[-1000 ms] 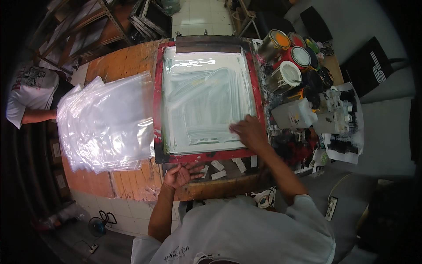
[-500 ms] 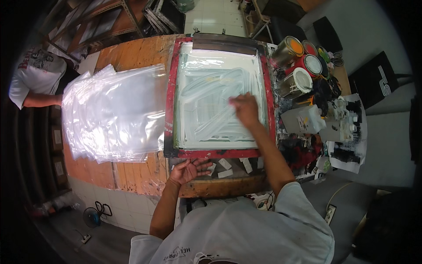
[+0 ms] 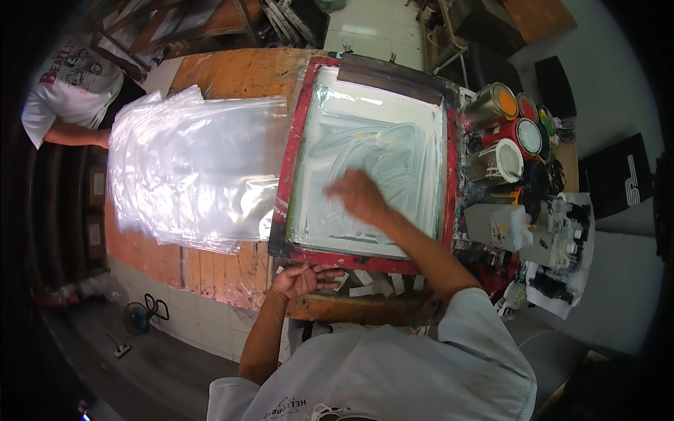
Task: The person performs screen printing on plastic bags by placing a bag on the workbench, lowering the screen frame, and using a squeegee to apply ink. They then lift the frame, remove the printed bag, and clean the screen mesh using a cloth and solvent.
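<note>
A screen-printing frame (image 3: 300,126) with red and black edges lies on the wooden table, slightly turned. Whitish, wet-looking smears and curved streaks cover its mesh (image 3: 411,158). Over the left-middle part of the mesh is my right hand (image 3: 358,198), blurred, its fingers bunched against the surface; what it grips is hidden now, though a pink bit showed earlier. At the frame's near edge, my left hand (image 3: 305,281) is palm up with fingers spread and nothing in it. A dark wooden bar (image 3: 390,84) crosses the frame's far end.
Left of the frame lies a stack of clear plastic sheets (image 3: 203,168), with another person's arm (image 3: 77,135) at its far side. Open paint cans (image 3: 495,102) and a translucent jug (image 3: 498,226) crowd the right. Pale scraps (image 3: 361,277) sit below the frame's near edge.
My right hand has swept left and nearer across the mesh. In the picture, the frame and cans have shifted right and tilted as the view turned. My left hand stays at the near edge.
</note>
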A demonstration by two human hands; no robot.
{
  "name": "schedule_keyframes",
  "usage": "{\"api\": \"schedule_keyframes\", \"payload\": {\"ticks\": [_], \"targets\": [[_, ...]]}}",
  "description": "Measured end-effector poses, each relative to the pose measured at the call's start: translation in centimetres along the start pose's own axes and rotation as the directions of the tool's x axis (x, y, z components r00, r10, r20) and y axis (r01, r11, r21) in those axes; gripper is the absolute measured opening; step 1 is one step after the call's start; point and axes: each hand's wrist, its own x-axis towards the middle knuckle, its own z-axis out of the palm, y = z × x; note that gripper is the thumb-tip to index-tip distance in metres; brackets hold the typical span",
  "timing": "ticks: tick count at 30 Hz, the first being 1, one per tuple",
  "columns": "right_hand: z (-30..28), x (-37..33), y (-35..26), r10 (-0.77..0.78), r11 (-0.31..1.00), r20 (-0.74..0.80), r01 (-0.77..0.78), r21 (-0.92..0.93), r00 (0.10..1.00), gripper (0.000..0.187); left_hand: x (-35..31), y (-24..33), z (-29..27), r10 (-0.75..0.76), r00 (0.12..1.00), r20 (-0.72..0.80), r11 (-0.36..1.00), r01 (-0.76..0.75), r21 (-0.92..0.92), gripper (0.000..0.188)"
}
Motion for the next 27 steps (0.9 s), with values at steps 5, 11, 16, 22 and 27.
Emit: {"api": "schedule_keyframes", "payload": {"ticks": [5,11,16,22,27], "targets": [[-1.3,0.8,-1.0,-0.085,0.996,0.159,0.083,0.018,0.984,0.026,-0.3,-0.3,0.3,-0.005,0.995,-0.095,0.999,0.008,0.031,0.065],[1.4,6.0,3.3,0.071,0.993,-0.099,-0.080,-0.089,0.993,0.024,0.5,0.6,1.8,-0.004,0.993,-0.119,0.999,0.008,0.032,0.061],[0.3,-1.8,-4.4,-0.132,0.968,0.163,0.092,0.234,0.978,0.028,-0.1,-0.2,1.2,0.033,0.992,-0.120,0.999,-0.033,0.005,0.065],[-10.2,-2.7,6.7,0.242,0.921,-0.058,-0.248,-0.299,0.968,0.034,0.2,0.3,1.6,0.009,0.991,-0.133,0.999,-0.004,0.040,0.065],[-9.7,-11.6,-0.2,0.018,0.998,0.160,-0.009,-0.062,0.987,0.024,-0.2,0.0,1.0,0.028,0.991,-0.129,0.999,-0.024,0.030,0.067]]}}
